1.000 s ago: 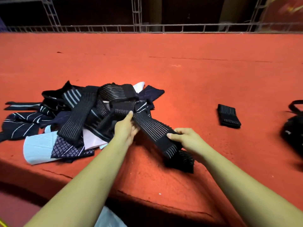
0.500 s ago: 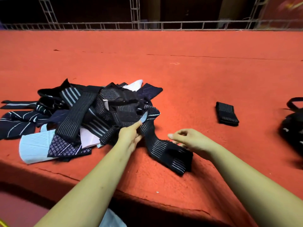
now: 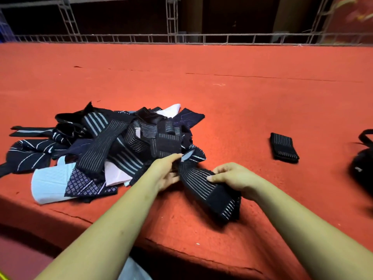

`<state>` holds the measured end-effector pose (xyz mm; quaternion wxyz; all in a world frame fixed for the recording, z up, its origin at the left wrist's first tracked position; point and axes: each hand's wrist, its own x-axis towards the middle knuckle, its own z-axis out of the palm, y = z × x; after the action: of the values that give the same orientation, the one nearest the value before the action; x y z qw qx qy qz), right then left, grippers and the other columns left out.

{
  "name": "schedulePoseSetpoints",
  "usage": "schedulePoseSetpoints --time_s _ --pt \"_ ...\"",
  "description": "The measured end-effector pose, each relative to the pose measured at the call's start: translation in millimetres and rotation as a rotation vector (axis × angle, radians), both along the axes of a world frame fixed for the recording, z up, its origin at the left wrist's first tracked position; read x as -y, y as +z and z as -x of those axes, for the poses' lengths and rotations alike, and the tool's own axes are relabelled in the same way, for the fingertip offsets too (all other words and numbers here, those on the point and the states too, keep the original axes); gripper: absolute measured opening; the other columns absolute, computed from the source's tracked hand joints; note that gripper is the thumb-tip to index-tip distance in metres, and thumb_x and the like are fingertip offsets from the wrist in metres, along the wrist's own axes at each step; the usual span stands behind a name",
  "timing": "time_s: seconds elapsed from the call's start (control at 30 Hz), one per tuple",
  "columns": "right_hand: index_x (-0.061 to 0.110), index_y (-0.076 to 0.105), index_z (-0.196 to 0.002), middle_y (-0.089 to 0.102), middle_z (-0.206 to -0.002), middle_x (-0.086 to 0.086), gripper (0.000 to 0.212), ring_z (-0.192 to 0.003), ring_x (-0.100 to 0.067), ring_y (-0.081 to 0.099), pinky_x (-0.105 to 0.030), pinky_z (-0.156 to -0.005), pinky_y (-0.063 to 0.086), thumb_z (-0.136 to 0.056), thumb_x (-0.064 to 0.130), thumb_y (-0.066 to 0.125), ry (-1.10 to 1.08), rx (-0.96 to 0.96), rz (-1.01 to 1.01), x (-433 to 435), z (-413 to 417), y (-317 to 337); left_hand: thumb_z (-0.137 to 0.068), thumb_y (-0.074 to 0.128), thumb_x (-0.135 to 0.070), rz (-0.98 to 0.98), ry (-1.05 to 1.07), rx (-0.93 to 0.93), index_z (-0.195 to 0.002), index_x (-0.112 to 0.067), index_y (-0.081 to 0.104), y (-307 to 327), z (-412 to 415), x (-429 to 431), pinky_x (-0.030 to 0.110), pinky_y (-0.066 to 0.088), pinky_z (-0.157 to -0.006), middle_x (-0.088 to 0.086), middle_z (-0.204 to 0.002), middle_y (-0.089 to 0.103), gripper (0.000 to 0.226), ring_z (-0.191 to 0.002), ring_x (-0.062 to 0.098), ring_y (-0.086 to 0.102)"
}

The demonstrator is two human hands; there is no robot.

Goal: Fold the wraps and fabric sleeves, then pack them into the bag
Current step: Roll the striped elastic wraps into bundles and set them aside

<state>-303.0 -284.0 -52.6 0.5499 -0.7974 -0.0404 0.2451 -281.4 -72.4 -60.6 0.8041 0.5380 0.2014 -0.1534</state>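
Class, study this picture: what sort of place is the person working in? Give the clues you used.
Probably a temporary stage or event platform: red carpet covers a raised deck, and metal truss towers with a low truss rail stand along its far edge.

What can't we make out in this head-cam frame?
Head view only.
The bag: cut off by the right edge, so open or closed, I cannot tell.
The pile: lower pieces covered by upper ones; no count possible.
The striped wrap: its near folds hidden under the right hand, its far end by the left hand.
The white thing: cut by the bottom edge, blurred.
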Motion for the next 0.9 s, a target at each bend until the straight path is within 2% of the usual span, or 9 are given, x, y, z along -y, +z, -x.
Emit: schedulePoseSetpoints --time_s 0.17,0.23,0.3,0.37,0.43,0.57,0.7,0.8,0.9 --pt "0.008 0.06 -0.076 0.05 -0.066 -0.007 0.013 -0.065 -0.017 0.045 -0.029 -0.061 0.032 -0.085 0.005 0.068 0.05 0.111 0.181 40 10 6 -0.098 0.056 -0.043 -0.484 -0.431 0.011 -0.089 -0.001 0.064 20 4 18 0.03 0.059 -0.06 0.018 -0.084 0.068 0.044 -0.068 0.024 0.066" --pt "0.01 0.051 -0.066 0.04 -0.064 -0.008 0.025 -0.064 -0.017 0.037 -0.03 -0.058 0.026 -0.084 0.004 0.066 0.02 0.141 0.232 47 15 6 -0.102 0.046 -0.046 -0.644 -0.411 0.101 -0.08 0.003 0.064 31 -1 32 0.022 0.054 -0.047 0.018 -0.069 0.069 0.057 -0.053 0.02 0.068" --pt "0.015 0.042 -0.057 0.037 -0.06 -0.006 0.036 -0.058 -0.016 0.034 -0.028 -0.051 0.025 -0.082 0.003 0.065 0.0 0.178 0.285 52 18 6 -0.105 0.036 -0.044 -0.609 -0.264 0.129 -0.076 0.004 0.065 31 -15 43 0.017 0.048 -0.039 0.013 -0.058 0.068 0.064 -0.043 0.015 0.064" --pt "0.015 0.045 -0.052 0.045 -0.063 -0.009 0.034 -0.058 -0.017 0.043 -0.026 -0.051 0.033 -0.076 0.008 0.068 0.003 0.243 0.36 55 19 3 -0.104 0.04 -0.044 -0.599 -0.124 0.164 -0.084 0.007 0.065 24 -28 50 0.023 0.056 -0.049 0.014 -0.068 0.069 0.06 -0.05 0.017 0.066" --pt "0.012 0.052 -0.054 0.051 -0.071 -0.012 0.02 -0.063 -0.019 0.049 -0.03 -0.057 0.038 -0.068 0.018 0.066 0.017 0.278 0.382 58 22 0 -0.096 0.053 -0.053 -0.839 -0.212 0.233 -0.088 0.002 0.068 13 -33 56 0.037 0.059 -0.073 0.013 -0.08 0.07 0.058 -0.067 0.023 0.065" --pt "0.017 0.041 -0.058 0.036 -0.058 0.003 0.025 -0.056 -0.011 0.033 -0.032 -0.055 0.027 -0.076 0.014 0.059 0.137 0.297 0.306 57 32 -6 -0.082 0.07 -0.06 -1.156 -0.59 0.28 -0.064 -0.016 0.052 11 -28 77 0.027 0.039 -0.052 0.001 -0.063 0.053 0.051 -0.058 0.015 0.05" --pt "0.02 0.034 -0.058 0.03 -0.054 0.008 0.036 -0.051 -0.006 0.027 -0.031 -0.052 0.024 -0.081 0.007 0.058 0.102 0.343 0.326 59 31 -16 -0.084 0.07 -0.032 -1.51 -0.744 0.389 -0.093 -0.007 0.067 7 -28 89 0.029 0.041 -0.067 0.016 -0.099 0.07 0.027 -0.093 0.03 0.065" --pt "0.02 0.036 -0.056 0.032 -0.052 0.007 0.024 -0.051 -0.008 0.029 -0.032 -0.053 0.023 -0.071 0.019 0.055 0.055 0.296 0.252 64 32 -16 -0.084 0.067 -0.02 -1.486 -0.701 0.414 -0.095 -0.002 0.07 -6 -28 80 0.032 0.048 -0.076 0.017 -0.1 0.072 0.021 -0.097 0.032 0.066" --pt "0.021 0.037 -0.055 0.031 -0.055 0.003 0.023 -0.054 -0.011 0.028 -0.033 -0.053 0.019 -0.066 0.02 0.057 -0.002 0.217 0.07 77 35 -9 -0.08 0.071 -0.019 -1.31 -0.56 0.379 -0.066 -0.012 0.064 -22 -33 65 0.027 0.046 -0.062 0.006 -0.072 0.066 0.017 -0.074 0.022 0.062"
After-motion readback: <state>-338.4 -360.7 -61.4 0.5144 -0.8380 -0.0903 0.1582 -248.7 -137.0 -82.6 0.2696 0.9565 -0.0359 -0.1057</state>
